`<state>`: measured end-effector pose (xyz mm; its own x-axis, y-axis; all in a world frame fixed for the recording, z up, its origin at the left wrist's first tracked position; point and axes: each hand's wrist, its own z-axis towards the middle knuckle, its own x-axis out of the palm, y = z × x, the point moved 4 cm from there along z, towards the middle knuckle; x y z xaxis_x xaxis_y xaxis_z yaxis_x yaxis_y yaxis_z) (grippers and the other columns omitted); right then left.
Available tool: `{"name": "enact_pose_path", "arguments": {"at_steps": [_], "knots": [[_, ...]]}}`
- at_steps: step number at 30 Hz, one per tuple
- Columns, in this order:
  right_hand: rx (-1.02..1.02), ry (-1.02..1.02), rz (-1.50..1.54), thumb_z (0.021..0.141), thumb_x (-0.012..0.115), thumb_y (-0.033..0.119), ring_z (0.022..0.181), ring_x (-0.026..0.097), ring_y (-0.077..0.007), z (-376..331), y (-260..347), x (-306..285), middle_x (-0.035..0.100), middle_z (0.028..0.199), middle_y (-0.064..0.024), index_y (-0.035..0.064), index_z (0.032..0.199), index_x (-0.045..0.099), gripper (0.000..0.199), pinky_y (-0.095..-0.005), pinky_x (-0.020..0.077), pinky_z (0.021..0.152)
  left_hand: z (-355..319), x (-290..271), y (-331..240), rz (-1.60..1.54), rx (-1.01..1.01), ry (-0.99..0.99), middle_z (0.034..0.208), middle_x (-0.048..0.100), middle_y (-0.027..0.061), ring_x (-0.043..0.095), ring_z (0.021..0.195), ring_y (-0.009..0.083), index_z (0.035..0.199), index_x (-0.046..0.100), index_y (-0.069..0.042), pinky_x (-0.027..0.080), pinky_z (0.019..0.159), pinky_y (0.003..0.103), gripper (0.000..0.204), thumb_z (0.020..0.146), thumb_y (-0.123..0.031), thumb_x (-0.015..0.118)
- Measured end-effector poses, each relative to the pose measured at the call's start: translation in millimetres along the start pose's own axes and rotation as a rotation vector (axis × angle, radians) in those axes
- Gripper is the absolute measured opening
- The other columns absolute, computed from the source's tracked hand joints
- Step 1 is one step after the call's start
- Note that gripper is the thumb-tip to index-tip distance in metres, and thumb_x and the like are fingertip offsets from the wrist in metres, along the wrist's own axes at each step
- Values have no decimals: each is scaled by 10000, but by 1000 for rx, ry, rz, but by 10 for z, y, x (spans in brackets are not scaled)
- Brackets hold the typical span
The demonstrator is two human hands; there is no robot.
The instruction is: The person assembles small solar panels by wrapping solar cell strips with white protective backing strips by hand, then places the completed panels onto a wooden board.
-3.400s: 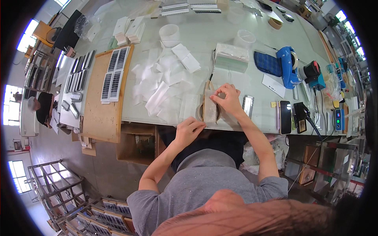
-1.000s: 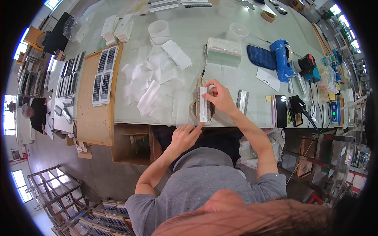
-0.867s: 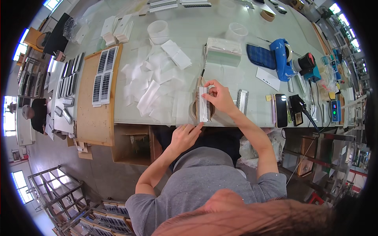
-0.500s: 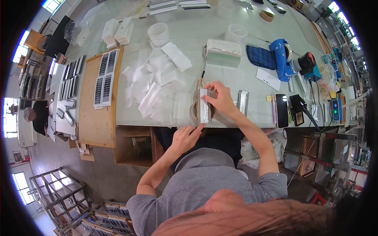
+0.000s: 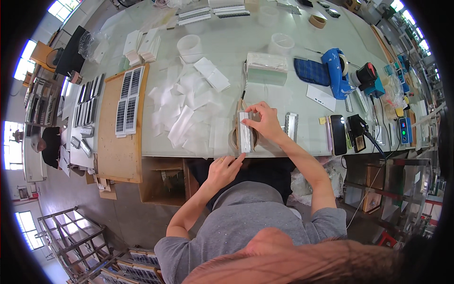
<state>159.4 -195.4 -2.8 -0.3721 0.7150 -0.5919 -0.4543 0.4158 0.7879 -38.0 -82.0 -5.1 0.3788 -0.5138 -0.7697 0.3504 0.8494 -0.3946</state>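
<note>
A narrow silvery-white strip (image 5: 245, 135) lies lengthwise at the table's front edge, over a brown ring-shaped thing (image 5: 256, 137) that it partly hides. My right hand (image 5: 267, 124) is closed at the strip's far end, thumb and forefinger bent onto it. My left hand (image 5: 223, 171) is held at the table edge with fingers loosely apart, the forefinger's tip at the strip's near end. Left of the strip spreads a loose heap of translucent white sheets (image 5: 182, 124). A metal ruler-like piece (image 5: 291, 126) lies just right of my right hand.
Small solar panels (image 5: 128, 102) rest on a wooden board (image 5: 109, 151) at left. A white-topped block (image 5: 267, 66) stands beyond the strip. Rightward are a blue tape dispenser (image 5: 337, 75), a blue cloth pad (image 5: 312, 71) and a phone (image 5: 338, 135). Another person (image 5: 49, 146) is at far left.
The whole view has shifted slightly, with the table sitting a little lower in the picture. Both hands keep nearly the same hold and place at the strip.
</note>
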Motion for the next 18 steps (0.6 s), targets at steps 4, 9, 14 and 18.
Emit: {"name": "enact_pose_path", "arguments": {"at_steps": [4, 9, 14, 18], "knots": [[29, 11, 2, 709, 820, 347, 733, 472, -115, -6, -20, -4, 523, 873, 29, 159, 964, 702, 338, -337, 270, 879, 10, 2, -10, -7, 5, -2, 792, 523, 19, 573, 673, 170, 1217, 641, -119, 482, 599, 312, 420, 802, -121, 708], [21, 9, 1, 709, 822, 340, 716, 469, -120, 23, -5, -3, 532, 869, 23, 147, 956, 703, 336, -332, 296, 857, 18, 1, -9, -43, -19, -18, 802, 544, 25, 581, 674, 175, 1210, 643, -111, 484, 597, 316, 404, 811, -122, 704], [27, 12, 54, 715, 820, 334, 693, 459, -122, 54, -46, 12, 540, 865, 15, 134, 948, 705, 328, -319, 319, 825, 45, -6, -20, -57, -42, -14, 793, 550, 30, 580, 665, 183, 1198, 644, -102, 484, 593, 322, 384, 819, -134, 702], [59, 56, 30, 722, 786, 385, 847, 532, -153, 44, -73, 17, 553, 921, 1, 159, 953, 694, 336, -349, 270, 846, 66, -11, -33, -54, -40, -9, 781, 547, 33, 581, 666, 189, 1188, 645, -99, 483, 593, 321, 370, 825, -145, 700]]}}
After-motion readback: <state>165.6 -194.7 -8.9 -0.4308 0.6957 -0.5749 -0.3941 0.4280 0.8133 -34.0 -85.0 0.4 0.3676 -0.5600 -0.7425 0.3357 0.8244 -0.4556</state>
